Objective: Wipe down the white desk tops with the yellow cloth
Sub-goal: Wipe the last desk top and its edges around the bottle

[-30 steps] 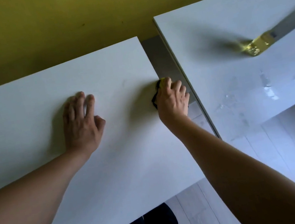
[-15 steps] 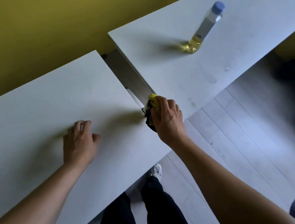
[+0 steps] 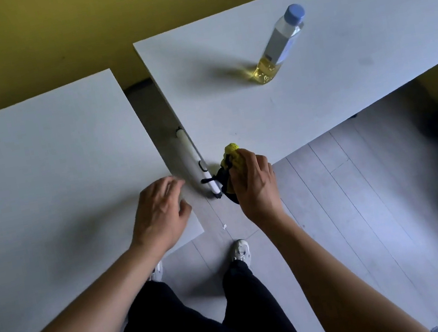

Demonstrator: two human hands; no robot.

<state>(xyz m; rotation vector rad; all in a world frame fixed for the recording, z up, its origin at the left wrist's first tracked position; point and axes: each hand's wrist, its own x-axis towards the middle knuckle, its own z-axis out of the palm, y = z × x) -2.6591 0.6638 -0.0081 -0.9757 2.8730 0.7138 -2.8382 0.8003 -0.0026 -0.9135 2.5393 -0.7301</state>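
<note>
The person stands at the gap between two white desks, black trousers and pale shoes showing below. The right hand (image 3: 254,186) is curled around a bunched yellow cloth with a black part (image 3: 231,163), gripping it at the near corner of the right-hand white surface (image 3: 342,81); the yellow end pokes out just beyond the knuckles, the black part hangs on the thumb side. Whether the cloth touches that surface or sits just above its edge I cannot tell. Just to the left of this hand, a slim white tube with black fittings (image 3: 195,161) runs along the surface's edge in the gap. Well beyond the hand stands a clear plastic bottle with a blue cap and yellow liquid at the bottom (image 3: 276,49), upright on the same surface. The left hand (image 3: 159,216) rests, fingers loosely spread, on the near right corner of the left-hand white surface (image 3: 38,167), holding nothing, near the other hand across the gap. Grey plank floor (image 3: 362,199) lies under both
</note>
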